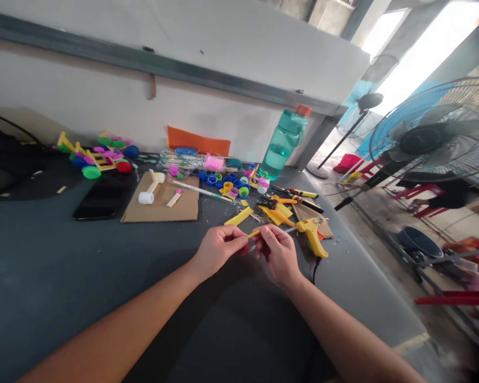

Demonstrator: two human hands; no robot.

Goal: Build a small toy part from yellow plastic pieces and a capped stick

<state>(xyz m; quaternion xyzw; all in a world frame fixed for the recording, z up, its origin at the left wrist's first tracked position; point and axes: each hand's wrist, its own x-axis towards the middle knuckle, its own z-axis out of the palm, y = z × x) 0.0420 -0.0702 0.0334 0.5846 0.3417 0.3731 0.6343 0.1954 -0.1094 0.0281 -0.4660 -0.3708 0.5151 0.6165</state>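
The left hand (223,247) and the right hand (278,252) meet above the near middle of the worktop (51,266), and the fingers of both are closed on a small yellow piece (254,233) that spans the gap between them. Just beside the right hand lies a yellow glue gun (312,233), a pale rod reaching from it toward the knuckles and its black cord (316,270) dropping near the wrist, so that side is the most hemmed in. Straight beyond the hands lies a yellow strip (238,216), and to its right a crowd of tools: pliers with orange handles (285,200) and a yellow-and-black tool (304,193), mixed with yellow scraps. Farther back are blue, yellow and purple rings (233,192), a pink roll (214,162) among clear wrapping, and an orange sheet (199,142) standing against the back panel. A teal bottle (281,146) with an orange cap stands tilted in view behind the tools. To the left, a piece of cardboard (163,211) carries 2 white cylinders joined by sticks, plus a pink-tipped bundle of sticks (174,199); a black phone (101,198) lies beside it, with colourful wheeled models (98,158) behind.
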